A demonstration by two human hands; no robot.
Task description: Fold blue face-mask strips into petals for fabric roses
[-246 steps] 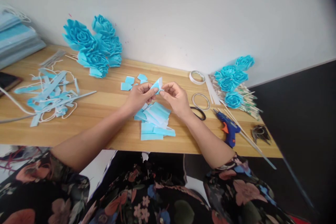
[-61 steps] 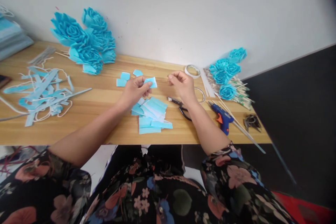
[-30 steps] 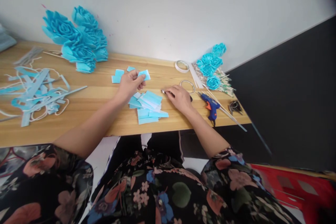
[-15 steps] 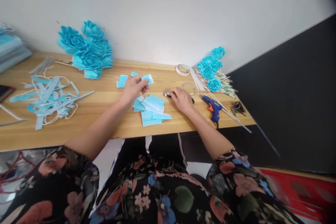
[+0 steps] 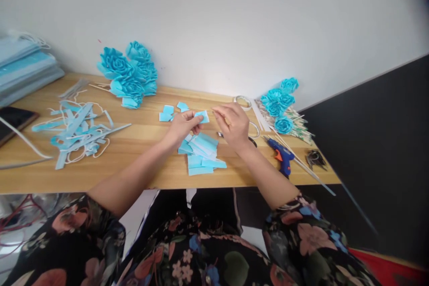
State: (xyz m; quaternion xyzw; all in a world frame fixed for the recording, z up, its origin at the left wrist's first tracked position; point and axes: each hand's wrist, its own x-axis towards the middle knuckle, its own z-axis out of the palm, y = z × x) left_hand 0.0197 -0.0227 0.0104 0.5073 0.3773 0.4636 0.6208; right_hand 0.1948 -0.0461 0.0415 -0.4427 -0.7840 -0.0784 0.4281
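Observation:
My left hand [image 5: 182, 126] pinches a small light-blue piece [image 5: 202, 117] between thumb and fingers, just above the wooden table [image 5: 134, 161]. My right hand [image 5: 233, 123] hovers close to its right, with thumb and forefinger pinched together near the piece; what they hold, if anything, is too small to make out. Black scissors [image 5: 252, 141] lie on the table under my right hand. A pile of cut blue and white pieces [image 5: 201, 154] sits below both hands.
Two small blue squares [image 5: 166, 113] lie behind my left hand. Blue paper roses [image 5: 129, 73] lean on the wall; smaller roses on sticks [image 5: 279, 107] lie at the right with tape rolls [image 5: 243, 100] and a glue gun [image 5: 283, 158]. Strips and elastic loops [image 5: 77, 127] lie left.
My right hand has lifted off the scissors on the table and come up beside the blue piece. My left hand still grips that piece.

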